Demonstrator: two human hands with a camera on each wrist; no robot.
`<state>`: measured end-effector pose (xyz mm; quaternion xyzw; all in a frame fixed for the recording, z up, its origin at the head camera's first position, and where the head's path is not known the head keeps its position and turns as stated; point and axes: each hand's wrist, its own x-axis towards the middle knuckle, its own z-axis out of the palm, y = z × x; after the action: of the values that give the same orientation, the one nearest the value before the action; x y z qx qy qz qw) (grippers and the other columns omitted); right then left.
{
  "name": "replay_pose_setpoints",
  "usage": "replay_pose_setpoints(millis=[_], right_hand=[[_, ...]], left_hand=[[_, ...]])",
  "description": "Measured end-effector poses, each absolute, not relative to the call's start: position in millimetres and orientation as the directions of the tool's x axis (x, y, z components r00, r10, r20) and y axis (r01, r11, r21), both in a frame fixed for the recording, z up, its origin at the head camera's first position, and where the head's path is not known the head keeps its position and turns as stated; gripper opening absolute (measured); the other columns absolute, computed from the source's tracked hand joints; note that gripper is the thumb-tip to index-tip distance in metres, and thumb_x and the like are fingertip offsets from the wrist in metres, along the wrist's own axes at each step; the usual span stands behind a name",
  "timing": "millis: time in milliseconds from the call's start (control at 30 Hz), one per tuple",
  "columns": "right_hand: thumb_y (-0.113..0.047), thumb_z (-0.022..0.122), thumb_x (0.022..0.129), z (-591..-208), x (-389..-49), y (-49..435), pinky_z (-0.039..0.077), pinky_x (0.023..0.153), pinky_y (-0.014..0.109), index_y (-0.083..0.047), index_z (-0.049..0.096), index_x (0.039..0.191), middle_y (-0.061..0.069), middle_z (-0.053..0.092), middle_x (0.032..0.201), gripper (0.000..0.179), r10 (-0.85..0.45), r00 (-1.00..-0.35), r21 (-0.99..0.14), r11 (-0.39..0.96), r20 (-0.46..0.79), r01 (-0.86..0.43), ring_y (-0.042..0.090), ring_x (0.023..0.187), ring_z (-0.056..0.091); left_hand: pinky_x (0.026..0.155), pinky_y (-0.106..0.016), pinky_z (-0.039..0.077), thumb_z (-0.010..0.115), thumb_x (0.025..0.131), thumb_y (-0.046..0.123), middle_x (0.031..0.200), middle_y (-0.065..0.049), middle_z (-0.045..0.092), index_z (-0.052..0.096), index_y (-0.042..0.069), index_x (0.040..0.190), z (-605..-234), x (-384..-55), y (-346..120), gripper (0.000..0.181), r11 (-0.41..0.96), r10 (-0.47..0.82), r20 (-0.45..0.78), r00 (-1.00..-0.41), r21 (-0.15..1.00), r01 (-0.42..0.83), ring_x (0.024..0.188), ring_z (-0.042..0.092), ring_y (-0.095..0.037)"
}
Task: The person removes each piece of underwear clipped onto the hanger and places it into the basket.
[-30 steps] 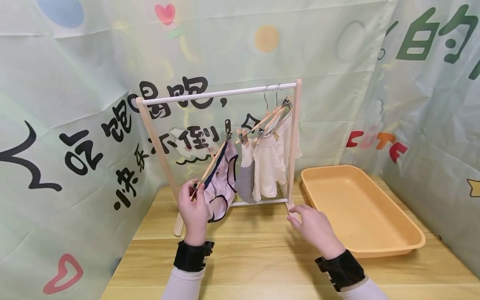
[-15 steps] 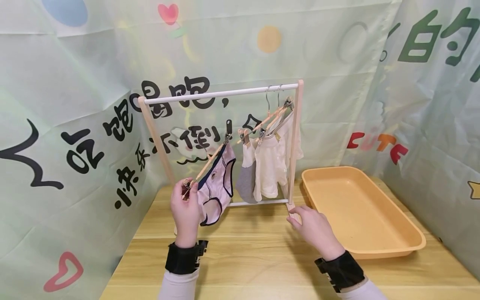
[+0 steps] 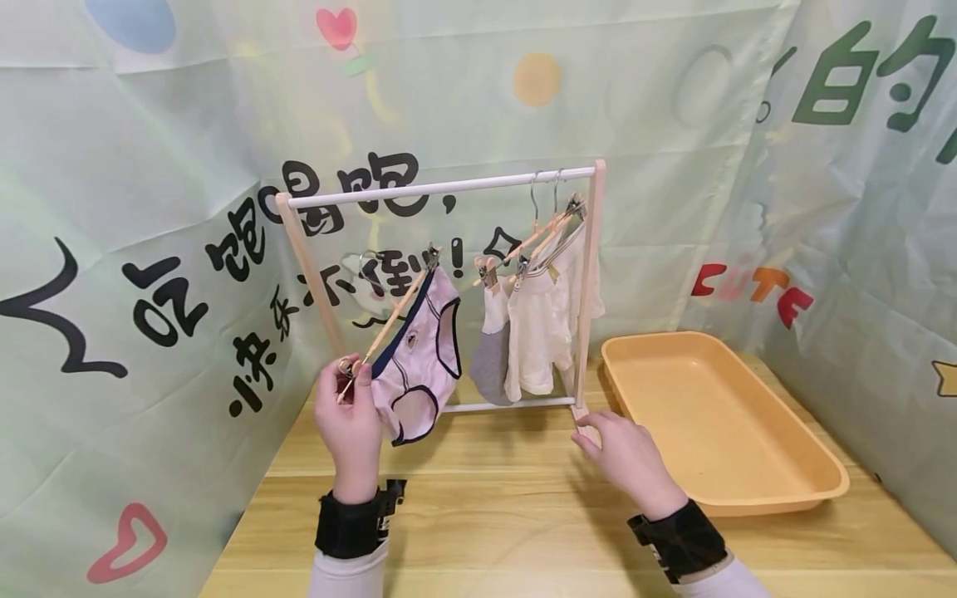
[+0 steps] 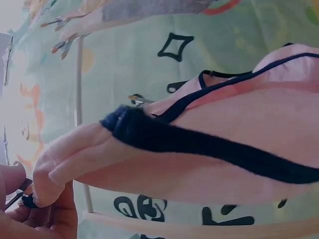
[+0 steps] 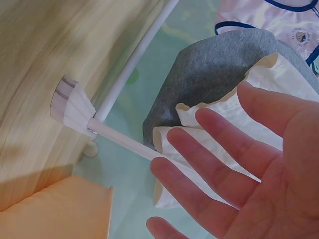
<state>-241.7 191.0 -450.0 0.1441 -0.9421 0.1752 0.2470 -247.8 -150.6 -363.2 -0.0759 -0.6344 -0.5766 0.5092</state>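
Between thumb and fingers, my left hand (image 3: 350, 428) pinches the near clip end of a clip hanger (image 3: 390, 325). Pale pink underpants (image 3: 424, 353) with navy edging hang from it, tilted; in the left wrist view their dark waistband (image 4: 199, 144) stretches away from the fingers. The hanger's thin metal hook, faint in the head view, sits below the top bar of a small clothes rack (image 3: 449, 186). My right hand (image 3: 624, 457) stays by the rack's right foot, and the right wrist view shows its fingers (image 5: 214, 174) loosely spread, holding nothing. Whether it touches the foot I cannot tell.
At the rack's right end, white shorts (image 3: 534, 336) and a grey-and-white garment (image 3: 491, 357) hang on two hangers. An orange tray (image 3: 718, 415) lies on the wooden table (image 3: 493, 531) to the right. Printed cloth walls (image 3: 187, 166) close in the back and sides.
My left hand has moved left with the hanger and underpants, away from the other hanging clothes and toward the rack's left post. The right hand has stayed in place.
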Motion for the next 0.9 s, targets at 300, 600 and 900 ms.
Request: replay_pose_setpoints(millis=[300, 600, 900], right_hand=[[-0.033, 0.07, 0.084, -453, -243, 191, 0.053, 0.056, 0.048, -0.01, 0.072, 0.097, 0.011, 0.072, 0.092, 0.026, -0.187, -0.845, -0.261, 0.898, 0.502, -0.354, 0.03, 0.077, 0.066], [-0.033, 0.07, 0.084, -453, -244, 191, 0.054, 0.057, 0.047, -0.01, 0.072, 0.097, 0.011, 0.072, 0.093, 0.026, -0.192, -0.839, -0.266, 0.892, 0.509, -0.365, 0.029, 0.077, 0.066], [-0.033, 0.07, 0.084, -452, -242, 190, 0.054, 0.058, 0.048, -0.011, 0.072, 0.097, 0.011, 0.072, 0.094, 0.026, -0.191, -0.845, -0.272, 0.891, 0.5, -0.363, 0.029, 0.079, 0.066]], left_hand=[[0.064, -0.012, 0.051, 0.065, 0.087, 0.005, 0.091, 0.002, 0.06, 0.062, -0.012, 0.102, -351, -233, -154, 0.023, 0.32, -0.525, 0.738, -0.424, 0.633, 0.705, 0.076, 0.059, -0.017], [0.062, -0.011, 0.051, 0.064, 0.086, 0.0, 0.087, 0.005, 0.061, 0.063, -0.012, 0.102, -340, -218, -162, 0.02, 0.321, -0.544, 0.744, -0.387, 0.611, 0.723, 0.074, 0.06, -0.016], [0.063, -0.01, 0.051, 0.065, 0.084, -0.006, 0.085, 0.002, 0.063, 0.062, -0.016, 0.101, -332, -205, -164, 0.021, 0.31, -0.565, 0.754, -0.336, 0.571, 0.76, 0.073, 0.061, -0.016]])
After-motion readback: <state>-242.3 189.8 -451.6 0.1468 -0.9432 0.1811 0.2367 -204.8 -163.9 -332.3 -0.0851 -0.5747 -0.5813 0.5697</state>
